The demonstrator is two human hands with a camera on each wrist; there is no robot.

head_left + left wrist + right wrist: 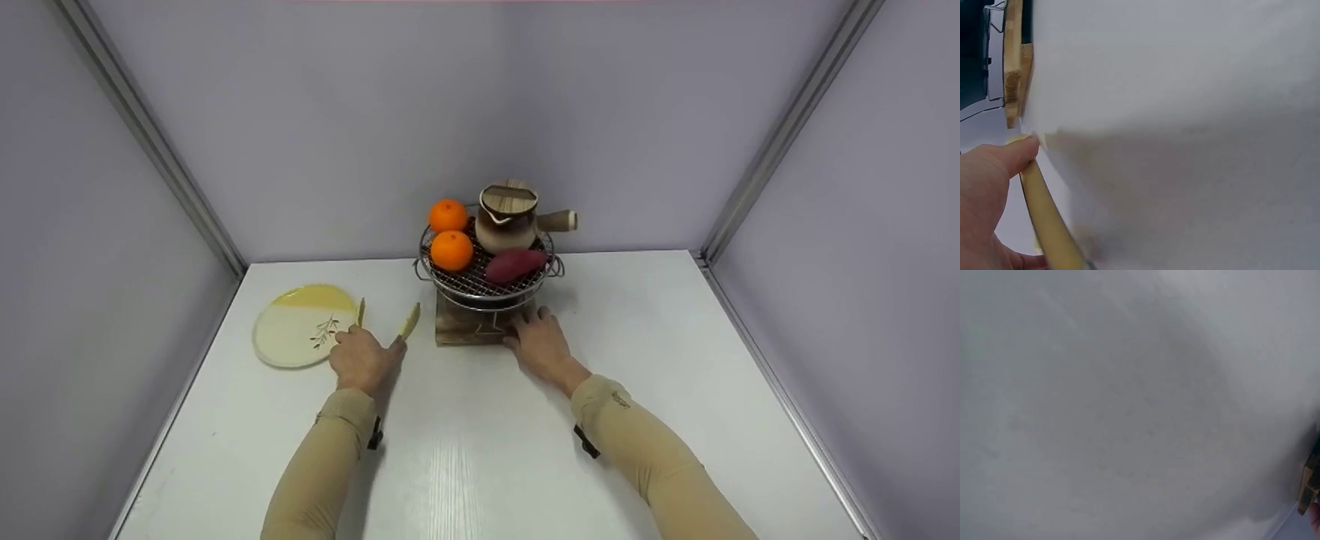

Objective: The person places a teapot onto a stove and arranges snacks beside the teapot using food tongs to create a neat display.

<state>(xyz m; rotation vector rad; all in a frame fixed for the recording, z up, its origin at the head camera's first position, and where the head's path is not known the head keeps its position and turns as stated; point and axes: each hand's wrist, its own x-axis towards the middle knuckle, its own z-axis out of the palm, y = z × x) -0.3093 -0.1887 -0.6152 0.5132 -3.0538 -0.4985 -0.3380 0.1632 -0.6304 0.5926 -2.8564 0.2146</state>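
In the head view my left hand (362, 361) grips a pair of yellow tongs (409, 321), whose two arms point away from me, spread apart. The left wrist view shows my thumb along one yellow arm (1050, 219). Beside that hand lies a round plate (289, 330), cream with a yellow band and a leaf sprig. My right hand (541, 346) holds the front right corner of a wooden base (463, 330), thumb at its front. Above the base sits a round wire grill (480, 283) bearing two oranges (451, 250), a dark red sweet potato (516, 265) and a lidded pot (504, 229).
The pot's side handle (557, 220) juts right past the grill rim. Behind the grill stands a grey back wall (337, 135), with side walls left and right. A white table (465, 450) carries everything.
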